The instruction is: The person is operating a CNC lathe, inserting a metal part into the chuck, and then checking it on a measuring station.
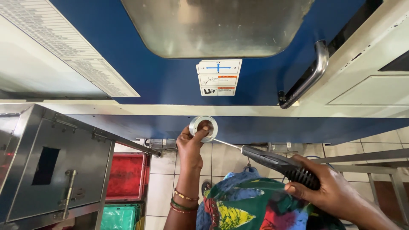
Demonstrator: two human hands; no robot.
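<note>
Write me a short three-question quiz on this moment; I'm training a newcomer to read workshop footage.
1. True or false: the left hand holds the metal ring.
2. Which hand grips the black air blow gun? A) left B) right C) neither
3. Fill in: the gun's thin nozzle points toward the ____.

Key: 1 true; 2 B, the right hand; 3 ring.

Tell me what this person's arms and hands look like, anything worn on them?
Both hands are bare, with no gloves. The left hand has a stack of thin bangles at the wrist: gold, green and red ones. The right hand shows no ring or band. No sleeves reach either forearm; a bright multicoloured patterned garment shows below.
</note>
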